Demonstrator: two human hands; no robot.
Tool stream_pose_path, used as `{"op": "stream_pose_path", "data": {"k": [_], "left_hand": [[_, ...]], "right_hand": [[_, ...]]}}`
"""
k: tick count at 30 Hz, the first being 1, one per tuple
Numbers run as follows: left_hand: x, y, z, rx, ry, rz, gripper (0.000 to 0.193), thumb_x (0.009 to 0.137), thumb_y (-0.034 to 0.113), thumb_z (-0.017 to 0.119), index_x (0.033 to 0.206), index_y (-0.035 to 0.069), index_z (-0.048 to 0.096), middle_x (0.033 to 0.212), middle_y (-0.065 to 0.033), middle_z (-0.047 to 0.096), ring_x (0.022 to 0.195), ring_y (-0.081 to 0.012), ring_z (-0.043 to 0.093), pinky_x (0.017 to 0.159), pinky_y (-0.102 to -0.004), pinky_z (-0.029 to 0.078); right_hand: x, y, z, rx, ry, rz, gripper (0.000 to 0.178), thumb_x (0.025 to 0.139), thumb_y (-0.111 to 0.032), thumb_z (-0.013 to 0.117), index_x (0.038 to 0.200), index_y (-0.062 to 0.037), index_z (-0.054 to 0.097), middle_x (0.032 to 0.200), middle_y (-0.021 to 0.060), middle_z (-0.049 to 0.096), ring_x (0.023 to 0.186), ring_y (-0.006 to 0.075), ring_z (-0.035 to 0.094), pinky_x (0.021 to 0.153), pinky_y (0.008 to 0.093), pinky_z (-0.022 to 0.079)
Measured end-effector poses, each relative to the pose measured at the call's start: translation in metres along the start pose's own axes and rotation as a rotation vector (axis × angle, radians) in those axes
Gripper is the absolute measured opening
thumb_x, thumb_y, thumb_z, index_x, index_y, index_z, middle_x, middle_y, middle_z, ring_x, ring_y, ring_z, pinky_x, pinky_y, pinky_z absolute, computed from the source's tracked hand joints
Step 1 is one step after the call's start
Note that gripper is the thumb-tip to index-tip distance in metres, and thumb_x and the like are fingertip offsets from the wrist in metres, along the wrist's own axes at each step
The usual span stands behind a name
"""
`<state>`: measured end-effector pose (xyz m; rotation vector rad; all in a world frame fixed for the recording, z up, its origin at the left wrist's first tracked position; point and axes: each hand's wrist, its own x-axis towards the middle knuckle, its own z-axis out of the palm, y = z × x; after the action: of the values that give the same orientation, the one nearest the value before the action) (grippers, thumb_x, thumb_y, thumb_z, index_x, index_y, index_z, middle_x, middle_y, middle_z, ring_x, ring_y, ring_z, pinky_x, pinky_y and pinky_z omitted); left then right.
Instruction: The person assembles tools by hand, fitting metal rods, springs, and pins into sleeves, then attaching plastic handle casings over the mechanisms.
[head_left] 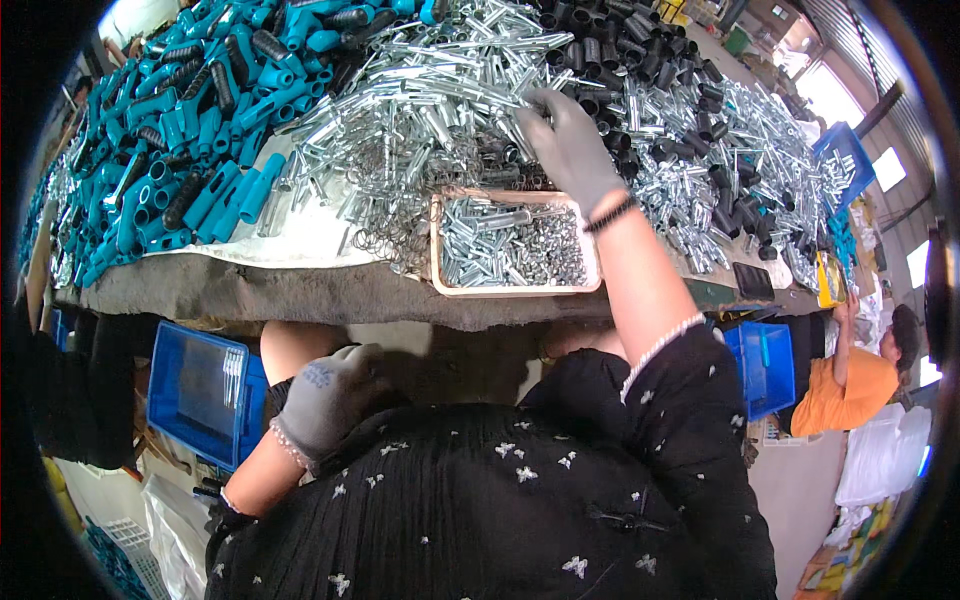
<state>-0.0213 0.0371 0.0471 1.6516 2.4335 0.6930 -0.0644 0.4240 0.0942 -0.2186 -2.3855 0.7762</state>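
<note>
My right hand (575, 150), in a grey glove, reaches over the pile of shiny metal tubes and rods (430, 75). Its fingers are bent and spread apart just above the metal parts, and I see nothing held in them. Below that wrist, at the table's near edge, stands a pale shallow tray (515, 291) filled with small metal tubes and pins (485, 245). Thin wire springs (385, 225) lie tangled left of the tray. My left hand (335, 400), also gloved in grey, is low by my lap with its fingers curled; whatever they hold is hidden.
Teal plastic handles (200, 120) are heaped on the table's left. Black sleeves (650, 50) and more metal pieces (690, 200) cover the right. Blue bins (195, 390) stand below the table on both sides. A person in orange (850, 390) is at the far right.
</note>
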Motion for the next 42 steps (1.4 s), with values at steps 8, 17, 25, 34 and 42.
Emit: {"op": "stream_pose_path", "data": {"k": [8, 17, 25, 34, 42], "left_hand": [[-0.031, -0.019, -0.007, 0.046, 0.382, -0.365, 0.034, 0.075, 0.027, 0.084, 0.096, 0.007, 0.065, 0.081, -0.0096, 0.066, 0.071, -0.0290, 0.063, 0.065, -0.0377, 0.050], [-0.052, -0.049, 0.061, -1.892, -0.073, -0.792, 0.017, 0.089, 0.008, 0.057, 0.105, 0.001, 0.055, 0.083, -0.0114, 0.061, 0.068, -0.0211, 0.061, 0.062, -0.0307, 0.050], [0.003, -0.017, 0.065, -1.439, -0.096, -0.678, 0.015, 0.092, 0.012, 0.067, 0.104, 0.002, 0.065, 0.076, -0.0037, 0.063, 0.062, -0.0086, 0.056, 0.056, -0.0224, 0.044], [0.029, -0.011, 0.064, -1.325, 0.019, -0.213, 0.010, 0.083, 0.004, 0.075, 0.091, 0.004, 0.069, 0.108, -0.0059, 0.065, 0.096, -0.0109, 0.059, 0.087, -0.0267, 0.049], [0.031, 0.004, 0.061, -1.330, -0.308, -0.244, 0.057, 0.092, 0.010, 0.073, 0.142, 0.003, 0.046, 0.120, -0.0068, 0.063, 0.106, -0.0123, 0.058, 0.093, -0.0276, 0.048]], "right_hand": [[0.027, -0.003, -0.018, 0.341, -0.370, 0.340, 0.027, 0.090, -0.026, 0.067, 0.099, -0.0014, 0.071, 0.089, 0.0063, 0.065, 0.078, 0.0110, 0.059, 0.068, 0.0237, 0.046], [-0.059, 0.038, -0.042, 1.256, 0.021, 0.537, 0.028, 0.091, -0.003, 0.060, 0.118, 0.0009, 0.058, 0.102, 0.0083, 0.060, 0.088, 0.0192, 0.061, 0.083, 0.0298, 0.053], [-0.113, -0.003, -0.069, 0.655, 0.012, 0.392, 0.022, 0.086, -0.005, 0.067, 0.107, 0.0010, 0.069, 0.097, 0.0087, 0.070, 0.080, 0.0149, 0.066, 0.074, 0.0282, 0.054], [-0.217, -0.046, -0.031, 0.663, -0.585, 0.151, 0.028, 0.087, -0.008, 0.074, 0.115, -0.0029, 0.069, 0.115, 0.0126, 0.071, 0.103, 0.0212, 0.069, 0.091, 0.0328, 0.053], [-0.232, -0.059, 0.008, 0.401, -0.628, -0.007, 0.036, 0.094, -0.025, 0.066, 0.127, -0.0133, 0.059, 0.087, 0.0184, 0.068, 0.079, 0.0381, 0.068, 0.067, 0.0449, 0.053]]}}
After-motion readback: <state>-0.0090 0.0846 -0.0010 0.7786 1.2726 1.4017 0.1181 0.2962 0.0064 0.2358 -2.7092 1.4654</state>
